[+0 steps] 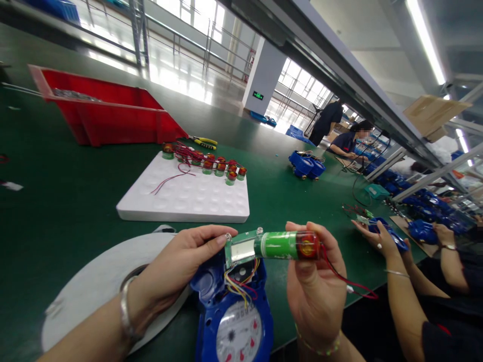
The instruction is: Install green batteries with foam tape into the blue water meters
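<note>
We hold a smooth green cylindrical battery (pixel 281 245) level above the green felt-like tabletop (pixel 68 201): our right hand (pixel 315 286) is closed around its red-capped end, while our left hand (pixel 181 264) pinches the small flat circuit board (pixel 241 250) fixed to its other end. Thin coloured wires (pixel 238 287) run down from the board into a glossy blue plastic water meter (pixel 236 314) with a round white dial. Beyond lie a dimpled white foam tray (pixel 188 193) and a red plastic bin (pixel 101 108).
</note>
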Demonstrator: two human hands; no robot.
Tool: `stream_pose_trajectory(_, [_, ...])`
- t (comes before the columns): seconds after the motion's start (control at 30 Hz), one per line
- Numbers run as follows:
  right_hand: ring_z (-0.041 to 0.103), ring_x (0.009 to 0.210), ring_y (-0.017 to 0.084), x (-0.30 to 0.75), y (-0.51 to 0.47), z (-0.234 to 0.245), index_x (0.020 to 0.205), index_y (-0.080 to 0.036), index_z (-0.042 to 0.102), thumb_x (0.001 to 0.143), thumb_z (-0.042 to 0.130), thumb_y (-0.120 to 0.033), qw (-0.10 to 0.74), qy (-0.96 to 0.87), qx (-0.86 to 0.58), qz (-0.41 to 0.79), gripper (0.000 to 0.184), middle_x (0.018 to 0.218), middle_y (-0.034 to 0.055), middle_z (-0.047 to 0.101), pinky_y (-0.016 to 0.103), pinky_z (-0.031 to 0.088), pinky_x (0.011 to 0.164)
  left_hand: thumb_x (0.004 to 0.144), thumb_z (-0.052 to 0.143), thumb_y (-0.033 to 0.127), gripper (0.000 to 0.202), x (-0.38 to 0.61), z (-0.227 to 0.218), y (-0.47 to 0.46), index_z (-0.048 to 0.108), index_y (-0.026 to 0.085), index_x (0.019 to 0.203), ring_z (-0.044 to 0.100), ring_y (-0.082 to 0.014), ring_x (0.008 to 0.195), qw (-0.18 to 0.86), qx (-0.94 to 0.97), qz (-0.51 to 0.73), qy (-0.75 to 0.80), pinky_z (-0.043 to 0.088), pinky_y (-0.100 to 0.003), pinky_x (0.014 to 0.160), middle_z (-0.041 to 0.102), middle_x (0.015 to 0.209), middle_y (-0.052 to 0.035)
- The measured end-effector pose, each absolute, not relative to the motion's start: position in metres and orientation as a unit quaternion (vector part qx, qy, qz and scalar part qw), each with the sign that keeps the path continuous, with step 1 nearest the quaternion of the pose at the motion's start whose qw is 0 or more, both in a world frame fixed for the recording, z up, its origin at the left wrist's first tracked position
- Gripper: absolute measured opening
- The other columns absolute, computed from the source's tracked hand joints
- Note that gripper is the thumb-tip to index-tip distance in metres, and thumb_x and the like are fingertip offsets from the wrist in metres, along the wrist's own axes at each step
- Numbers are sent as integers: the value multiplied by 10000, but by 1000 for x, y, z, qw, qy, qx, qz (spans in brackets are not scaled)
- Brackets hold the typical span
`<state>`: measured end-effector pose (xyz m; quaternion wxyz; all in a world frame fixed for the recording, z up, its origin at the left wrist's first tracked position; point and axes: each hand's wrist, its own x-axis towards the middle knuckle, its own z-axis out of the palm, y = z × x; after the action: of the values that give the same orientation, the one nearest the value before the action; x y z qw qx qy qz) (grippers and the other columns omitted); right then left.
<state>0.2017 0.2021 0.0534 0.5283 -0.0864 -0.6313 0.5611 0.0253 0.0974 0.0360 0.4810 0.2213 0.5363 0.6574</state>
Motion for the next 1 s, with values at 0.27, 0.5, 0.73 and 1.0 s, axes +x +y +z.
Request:
stream_pose_trajectory(0.27, [609,1024,198,185,186,47,1177,-330,639,861,705,-320,451,-688,-49,566,324,1105,18,676,344,480,891,721,787,370,316,22,31,96,727,178,965,660,-161,751,493,234,658,519,540,-181,648,727,908,-71])
stream_pose_trajectory(0.5, [594,939,159,182,181,60,1134,-339,650,866,697,-279,352,-834,-62,419,279,1028,-58,693,350,350,865,700,792,358,283,21,30,96,739,192,923,642,-144,725,461,261,657,537,519,-159,620,729,879,-51])
stream_pose_trajectory(0.73, [593,898,149,178,181,59,1125,-335,651,882,675,-307,345,-838,-59,419,246,1002,-65,696,350,334,850,690,795,365,324,21,30,95,732,176,945,654,-171,752,458,258,659,539,530,-193,646,727,902,-66])
stream_pose_trajectory(1.0, [638,1034,181,191,191,56,1184,-296,630,858,710,-272,519,-681,-57,513,336,1118,13,683,300,505,874,726,778,386,362,23,29,96,707,172,1009,660,-176,754,498,232,654,520,536,-225,676,723,918,-77])
